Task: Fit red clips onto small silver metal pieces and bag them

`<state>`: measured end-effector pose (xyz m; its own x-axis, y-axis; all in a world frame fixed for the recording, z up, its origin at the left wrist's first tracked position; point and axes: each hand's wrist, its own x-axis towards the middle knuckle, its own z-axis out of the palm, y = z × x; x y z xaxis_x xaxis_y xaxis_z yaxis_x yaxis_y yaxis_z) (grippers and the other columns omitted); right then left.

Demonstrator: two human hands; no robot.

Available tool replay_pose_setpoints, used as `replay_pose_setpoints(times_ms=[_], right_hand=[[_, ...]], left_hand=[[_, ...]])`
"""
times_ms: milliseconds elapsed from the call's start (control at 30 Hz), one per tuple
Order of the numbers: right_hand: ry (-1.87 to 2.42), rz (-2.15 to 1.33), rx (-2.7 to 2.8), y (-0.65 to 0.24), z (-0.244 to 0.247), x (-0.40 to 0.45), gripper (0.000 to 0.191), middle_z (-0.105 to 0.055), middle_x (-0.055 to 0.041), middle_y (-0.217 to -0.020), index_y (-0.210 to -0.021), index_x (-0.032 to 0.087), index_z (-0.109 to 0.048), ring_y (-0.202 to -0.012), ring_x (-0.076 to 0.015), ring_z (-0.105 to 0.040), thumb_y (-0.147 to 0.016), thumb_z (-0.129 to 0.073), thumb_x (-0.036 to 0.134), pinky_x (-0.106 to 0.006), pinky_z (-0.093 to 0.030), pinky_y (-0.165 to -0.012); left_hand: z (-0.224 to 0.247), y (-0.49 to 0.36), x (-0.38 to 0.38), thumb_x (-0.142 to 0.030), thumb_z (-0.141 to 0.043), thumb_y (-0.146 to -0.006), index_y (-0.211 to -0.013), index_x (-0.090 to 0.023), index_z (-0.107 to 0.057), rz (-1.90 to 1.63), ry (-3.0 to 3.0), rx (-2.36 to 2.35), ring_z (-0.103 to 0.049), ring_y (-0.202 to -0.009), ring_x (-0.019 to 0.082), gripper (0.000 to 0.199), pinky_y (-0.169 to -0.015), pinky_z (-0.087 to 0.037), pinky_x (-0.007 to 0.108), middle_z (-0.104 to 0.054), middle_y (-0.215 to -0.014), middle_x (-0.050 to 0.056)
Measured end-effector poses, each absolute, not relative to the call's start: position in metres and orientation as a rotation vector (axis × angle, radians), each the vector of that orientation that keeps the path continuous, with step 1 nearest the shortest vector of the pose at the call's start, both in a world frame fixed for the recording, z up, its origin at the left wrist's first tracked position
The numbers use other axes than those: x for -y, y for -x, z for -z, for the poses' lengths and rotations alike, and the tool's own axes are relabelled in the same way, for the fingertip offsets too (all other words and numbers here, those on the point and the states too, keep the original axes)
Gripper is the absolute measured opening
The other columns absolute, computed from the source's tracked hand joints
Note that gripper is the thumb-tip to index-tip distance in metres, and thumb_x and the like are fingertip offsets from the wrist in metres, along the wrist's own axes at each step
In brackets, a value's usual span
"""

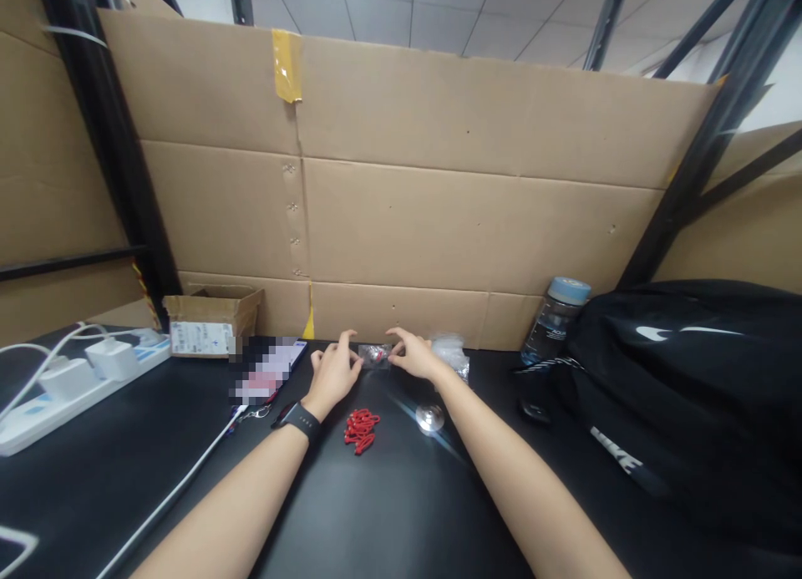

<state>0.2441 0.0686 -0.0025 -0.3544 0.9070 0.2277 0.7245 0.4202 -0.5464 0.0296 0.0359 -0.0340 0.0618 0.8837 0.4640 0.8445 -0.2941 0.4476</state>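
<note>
A small clear plastic bag (376, 356) with something red inside is at the back of the black desk, between my hands. My left hand (335, 372) is at the bag's left edge, thumb close to it and index finger raised apart. At the right edge is my right hand (414, 353), its thumb by the bag and index finger spread away. Nearer to me is a pile of small red cord-like pieces (362, 431). A shiny round metal piece (429, 419) sits to their right. Behind my right wrist, more clear plastic bags (452, 353) are partly hidden.
To the left are a white power strip (88, 387), a small cardboard box (213, 320) and a phone (272, 370) with a white cable. A water bottle (555, 322), a black bag (689, 387) and a small black object (533, 411) are on the right. A cardboard wall (413, 228) rises behind.
</note>
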Motion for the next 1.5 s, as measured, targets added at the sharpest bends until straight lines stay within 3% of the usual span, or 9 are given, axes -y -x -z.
replay_pose_setpoints(times_ms=[100,200,333,500,633,967,1067,1233,1500], right_hand=[[1.435,-0.442,2.162,-0.244,0.003,-0.07,0.055,-0.078,0.0017,-0.096,-0.13,0.031,-0.054,-0.106,-0.0219,-0.066,-0.078,-0.067,0.018,-0.041,-0.032,-0.095],[1.483,-0.375,2.193,-0.247,0.002,-0.071,0.043,-0.078,0.0015,-0.094,-0.12,0.031,-0.062,-0.105,-0.0224,-0.067,-0.079,-0.063,0.017,-0.041,-0.032,-0.094],[1.498,-0.29,2.309,-0.247,0.0,-0.069,0.023,-0.077,0.0009,-0.096,-0.1,0.031,-0.072,-0.101,-0.0231,-0.067,-0.086,-0.056,0.021,-0.043,-0.031,-0.095],[1.528,-0.299,2.342,-0.24,0.0,-0.066,0.029,-0.076,-0.0021,-0.107,-0.11,0.031,-0.069,-0.112,-0.0253,-0.064,-0.089,-0.051,0.022,-0.045,-0.031,-0.097],[1.49,-0.38,2.333,-0.239,0.0,-0.065,0.045,-0.076,-0.0005,-0.106,-0.126,0.032,-0.055,-0.115,-0.0237,-0.062,-0.086,-0.048,0.014,-0.044,-0.03,-0.097],[1.405,-0.428,2.374,-0.245,0.004,-0.068,0.055,-0.078,0.0003,-0.102,-0.129,0.031,-0.046,-0.116,-0.0234,-0.062,-0.08,-0.048,0.007,-0.042,-0.028,-0.095],[1.423,-0.392,2.365,-0.245,0.002,-0.068,0.052,-0.078,0.0008,-0.099,-0.127,0.031,-0.05,-0.112,-0.023,-0.063,-0.08,-0.048,0.008,-0.042,-0.028,-0.095],[1.432,-0.226,2.371,-0.248,-0.004,-0.067,0.027,-0.077,-0.0015,-0.099,-0.096,0.027,-0.069,-0.103,-0.0239,-0.067,-0.082,-0.05,0.012,-0.042,-0.029,-0.096],[1.348,-0.435,2.392,-0.247,-0.003,-0.064,0.034,-0.079,0.0022,-0.095,-0.102,0.025,-0.057,-0.105,-0.0196,-0.068,-0.075,-0.05,0.003,-0.037,-0.034,-0.092]], left_hand=[[0.035,-0.028,-0.036,-0.027,-0.059,-0.089,-0.134,-0.024,-0.041,-1.003,-2.233,-1.93,-0.058,-0.109,0.026,0.049,-0.086,-0.032,0.04,-0.072,-0.102,0.004],[0.037,-0.029,-0.035,-0.03,-0.056,-0.091,-0.131,-0.024,-0.048,-0.933,-2.32,-1.974,-0.054,-0.113,0.028,0.041,-0.087,-0.034,0.041,-0.066,-0.119,0.009],[0.039,-0.032,-0.032,-0.028,-0.046,-0.097,-0.127,-0.034,-0.058,-0.8,-2.616,-1.765,-0.048,-0.123,0.027,0.033,-0.092,-0.036,0.042,-0.06,-0.132,0.005],[0.042,-0.033,-0.029,-0.028,-0.045,-0.097,-0.136,-0.042,-0.054,-0.63,-2.708,-1.674,-0.043,-0.127,0.03,0.042,-0.097,-0.034,0.048,-0.058,-0.139,0.002],[0.042,-0.032,-0.028,-0.029,-0.044,-0.097,-0.138,-0.041,-0.053,-0.598,-2.691,-1.687,-0.043,-0.127,0.031,0.044,-0.098,-0.034,0.05,-0.057,-0.14,0.001],[0.039,-0.039,-0.023,-0.032,-0.042,-0.098,-0.14,-0.041,-0.053,-0.613,-2.654,-1.691,-0.042,-0.126,0.033,0.044,-0.098,-0.034,0.052,-0.058,-0.137,0.007],[0.039,-0.04,-0.022,-0.032,-0.042,-0.098,-0.139,-0.041,-0.053,-0.606,-2.652,-1.701,-0.042,-0.126,0.033,0.044,-0.099,-0.032,0.053,-0.058,-0.136,0.008],[0.04,-0.039,-0.021,-0.032,-0.04,-0.098,-0.142,-0.041,-0.05,-0.57,-2.687,-1.716,-0.041,-0.127,0.034,0.045,-0.1,-0.032,0.054,-0.056,-0.138,0.007],[0.039,-0.04,-0.02,-0.033,-0.038,-0.099,-0.143,-0.039,-0.049,-0.54,-2.699,-1.748,-0.04,-0.127,0.034,0.046,-0.099,-0.031,0.054,-0.057,-0.136,0.009]])
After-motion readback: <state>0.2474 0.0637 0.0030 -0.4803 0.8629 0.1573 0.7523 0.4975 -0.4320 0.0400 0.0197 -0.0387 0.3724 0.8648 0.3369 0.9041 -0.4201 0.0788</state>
